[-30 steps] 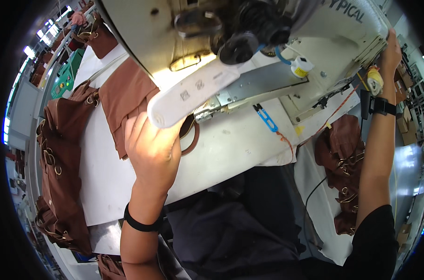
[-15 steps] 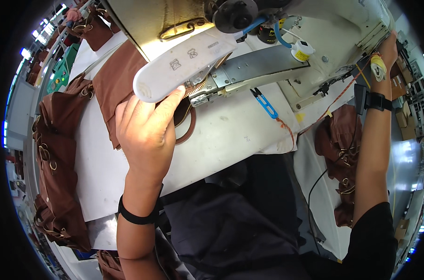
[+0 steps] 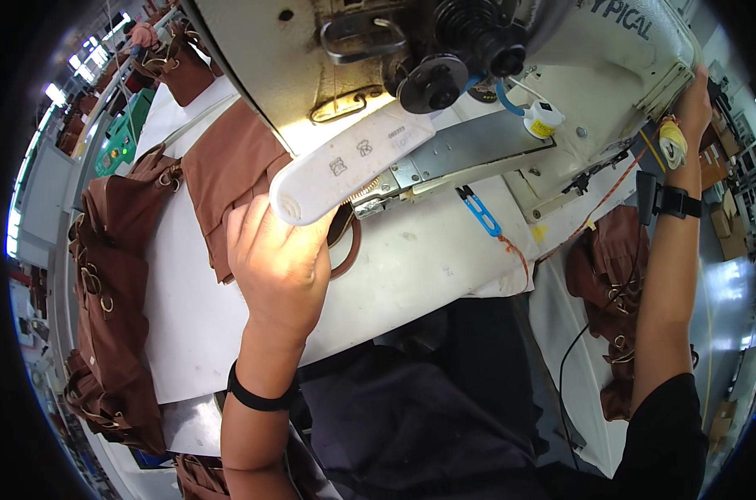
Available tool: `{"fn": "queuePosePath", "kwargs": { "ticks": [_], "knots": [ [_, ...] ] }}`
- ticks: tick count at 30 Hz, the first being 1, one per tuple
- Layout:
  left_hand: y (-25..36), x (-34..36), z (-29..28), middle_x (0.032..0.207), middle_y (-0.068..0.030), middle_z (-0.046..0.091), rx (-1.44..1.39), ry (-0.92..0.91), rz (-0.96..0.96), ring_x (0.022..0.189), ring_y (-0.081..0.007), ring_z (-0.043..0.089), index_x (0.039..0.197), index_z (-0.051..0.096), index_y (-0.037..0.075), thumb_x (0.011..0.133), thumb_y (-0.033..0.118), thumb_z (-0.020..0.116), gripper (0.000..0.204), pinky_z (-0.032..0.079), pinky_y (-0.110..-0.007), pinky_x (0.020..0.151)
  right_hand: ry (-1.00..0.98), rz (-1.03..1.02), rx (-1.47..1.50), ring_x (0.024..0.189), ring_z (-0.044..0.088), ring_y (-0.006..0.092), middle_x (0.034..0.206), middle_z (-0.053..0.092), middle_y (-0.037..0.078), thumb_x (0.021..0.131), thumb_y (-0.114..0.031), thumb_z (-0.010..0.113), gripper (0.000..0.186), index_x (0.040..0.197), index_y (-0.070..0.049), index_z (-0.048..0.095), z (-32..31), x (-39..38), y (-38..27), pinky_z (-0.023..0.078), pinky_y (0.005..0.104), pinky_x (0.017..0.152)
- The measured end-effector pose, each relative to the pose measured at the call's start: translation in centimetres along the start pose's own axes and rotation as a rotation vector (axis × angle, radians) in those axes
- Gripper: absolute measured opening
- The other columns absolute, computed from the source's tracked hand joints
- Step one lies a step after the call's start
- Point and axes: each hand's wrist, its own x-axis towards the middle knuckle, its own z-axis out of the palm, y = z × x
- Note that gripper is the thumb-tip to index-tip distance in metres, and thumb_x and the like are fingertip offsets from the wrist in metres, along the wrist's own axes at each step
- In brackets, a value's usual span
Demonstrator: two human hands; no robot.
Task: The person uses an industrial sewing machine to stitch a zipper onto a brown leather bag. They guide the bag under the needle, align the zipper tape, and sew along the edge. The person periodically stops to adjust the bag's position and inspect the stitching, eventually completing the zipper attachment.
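While the left hand (image 3: 282, 267) presses flat, fingers spread, on the brown leather piece (image 3: 232, 179), its long axis runs toward the table's far edge; right hand (image 3: 690, 104) grips the sewing machine's (image 3: 511, 50) end.

Small yellow label on white thread spool (image 3: 543, 122), cardboard boxes (image 3: 722, 223) far right

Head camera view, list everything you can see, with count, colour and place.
sewing machine: one, cream, top centre
brown piece: one, brown, under the machine arm
strap: one, brown, by the left hand
brown bags: a pile, far left
more bags: brown, right of the table
thread snips: one, blue, on the table
table: one, white
left hand: on the brown piece
right hand: on the machine's right end
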Motion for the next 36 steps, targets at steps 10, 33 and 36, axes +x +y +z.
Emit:
{"fn": "queuePosePath", "kwargs": {
  "ticks": [10, 33, 36],
  "knots": [
    [0.6, -0.4, 2.0, 0.105, -0.0113, 0.077, -0.086, 0.097, -0.019, 0.097, -0.027, 0.072, 0.104, 0.076, 0.002, 0.085, -0.006, 0.074, 0.021, 0.05, -0.035, 0.092, 0.02, 0.097, 0.355, 0.097, 0.074, 0.024, 0.112, 0.073, 0.016, 0.106, -0.046, 0.055, 0.057, 0.13, 0.005, 0.061, 0.7, -3.7, -2.1, 0.058, 0.036, 0.081],
    [-6.0, 7.0, 1.3, 0.113, -0.0122, 0.072, -0.397, -0.332, 0.184, 0.105, -0.0298, 0.066, 0.116, 0.073, 0.006, 0.092, 0.027, 0.075, 0.033, 0.051, -0.04, 0.092, 0.023, 0.005, 0.211, 0.115, 0.061, 0.0163, 0.124, 0.07, 0.011, 0.107, -0.051, 0.054, 0.063, 0.133, 0.005, 0.066, 1.8, -1.1, -0.2, 0.044, 0.0307, 0.104],
    [-5.9, 7.9, 2.3, 0.113, -0.0135, 0.072, -0.484, -0.369, 0.231, 0.102, -0.0284, 0.067, 0.117, 0.071, 0.005, 0.094, 0.03, 0.075, 0.034, 0.053, -0.039, 0.089, -0.003, 0.068, 0.259, 0.117, 0.059, 0.0161, 0.13, 0.068, 0.01, 0.109, -0.047, 0.053, 0.059, 0.139, 0.003, 0.063, 1.0, -1.4, -0.9, 0.042, 0.0293, 0.105]
  ]
}}
